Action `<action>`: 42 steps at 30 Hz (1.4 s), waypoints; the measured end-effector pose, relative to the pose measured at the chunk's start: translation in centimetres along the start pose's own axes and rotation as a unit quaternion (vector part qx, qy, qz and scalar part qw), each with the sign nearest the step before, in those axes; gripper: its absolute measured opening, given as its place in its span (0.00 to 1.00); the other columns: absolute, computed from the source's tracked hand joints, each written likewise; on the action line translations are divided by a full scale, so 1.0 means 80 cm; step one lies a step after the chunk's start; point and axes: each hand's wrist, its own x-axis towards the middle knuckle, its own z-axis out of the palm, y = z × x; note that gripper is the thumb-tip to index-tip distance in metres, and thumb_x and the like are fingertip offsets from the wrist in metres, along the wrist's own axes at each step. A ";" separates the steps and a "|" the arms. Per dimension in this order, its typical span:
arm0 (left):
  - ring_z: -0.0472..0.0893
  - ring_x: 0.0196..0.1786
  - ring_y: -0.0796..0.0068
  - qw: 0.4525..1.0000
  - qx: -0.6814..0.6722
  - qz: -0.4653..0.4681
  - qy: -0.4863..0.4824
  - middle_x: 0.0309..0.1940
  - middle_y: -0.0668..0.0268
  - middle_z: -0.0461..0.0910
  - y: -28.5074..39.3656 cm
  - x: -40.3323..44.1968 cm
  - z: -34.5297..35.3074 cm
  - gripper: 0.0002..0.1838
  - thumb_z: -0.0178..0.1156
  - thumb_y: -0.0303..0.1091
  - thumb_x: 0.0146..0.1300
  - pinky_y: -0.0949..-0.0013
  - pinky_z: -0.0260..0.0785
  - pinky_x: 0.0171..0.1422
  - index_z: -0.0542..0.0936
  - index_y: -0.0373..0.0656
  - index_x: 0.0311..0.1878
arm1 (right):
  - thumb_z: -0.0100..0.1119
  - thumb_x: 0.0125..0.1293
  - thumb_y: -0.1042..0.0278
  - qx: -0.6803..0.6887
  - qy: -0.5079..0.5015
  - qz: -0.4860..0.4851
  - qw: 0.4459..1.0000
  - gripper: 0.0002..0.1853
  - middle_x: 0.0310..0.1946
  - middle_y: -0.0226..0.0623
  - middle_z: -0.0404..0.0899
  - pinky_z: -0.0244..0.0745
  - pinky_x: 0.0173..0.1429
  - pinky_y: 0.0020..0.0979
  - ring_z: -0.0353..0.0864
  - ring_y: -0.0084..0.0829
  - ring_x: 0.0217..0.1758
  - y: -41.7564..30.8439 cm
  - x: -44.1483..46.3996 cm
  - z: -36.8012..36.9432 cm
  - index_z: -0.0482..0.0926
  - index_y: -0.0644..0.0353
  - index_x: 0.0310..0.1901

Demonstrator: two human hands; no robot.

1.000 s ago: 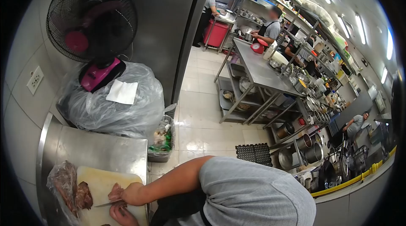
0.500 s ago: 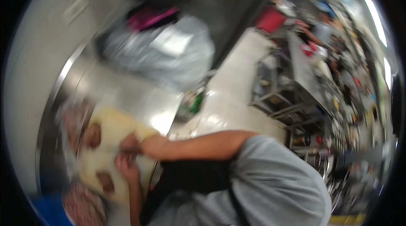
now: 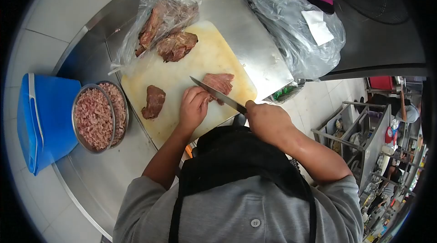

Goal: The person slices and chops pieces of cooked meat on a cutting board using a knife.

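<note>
This is a commercial kitchen. A broad steel counter (image 3: pixel 246 24) meets a wall of pale tiles (image 3: pixel 59 11), and on it lies a large cutting board (image 3: pixel 182 77) bearing chunks of meat (image 3: pixel 177 46) and a long-bladed knife (image 3: pixel 223 96), held over it. Just beside the board, two round bowls (image 3: pixel 93 151) are heaped with finely chopped meat (image 3: pixel 93 118), a generous quantity. The person at work wears a black apron (image 3: pixel 236 161) over a grey shirt (image 3: pixel 236 213). Across the tiled floor (image 3: pixel 305 102), a steel worktable (image 3: pixel 375 147) has loaded lower shelves, and another person (image 3: pixel 412 113) in grey stands beyond. That side is small and warped, so the red object (image 3: pixel 389 134) there is perhaps a scale.
</note>
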 end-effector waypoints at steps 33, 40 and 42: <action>0.77 0.50 0.54 0.999 -0.007 -0.032 -0.042 0.47 0.58 0.79 -0.008 0.013 0.003 0.11 0.69 0.21 0.54 0.58 0.71 0.55 0.83 0.38 0.42 | 0.53 0.74 0.62 0.017 0.067 0.031 0.997 0.11 0.26 0.51 0.84 0.81 0.38 0.49 0.87 0.51 0.31 0.018 0.013 0.018 0.74 0.64 0.44; 0.77 0.50 0.55 0.998 -0.028 -0.033 -0.054 0.47 0.59 0.79 -0.011 0.030 -0.002 0.11 0.71 0.24 0.53 0.57 0.71 0.56 0.83 0.39 0.41 | 0.53 0.73 0.62 0.023 0.039 0.039 0.998 0.11 0.27 0.52 0.84 0.81 0.39 0.49 0.87 0.51 0.32 0.023 0.006 0.021 0.74 0.63 0.45; 0.78 0.50 0.55 0.998 -0.025 -0.024 -0.058 0.46 0.60 0.79 -0.013 0.034 -0.003 0.11 0.71 0.24 0.53 0.57 0.71 0.56 0.83 0.39 0.40 | 0.53 0.73 0.62 0.024 0.041 0.039 0.998 0.11 0.27 0.52 0.84 0.81 0.39 0.49 0.87 0.51 0.32 0.024 0.005 0.021 0.75 0.63 0.45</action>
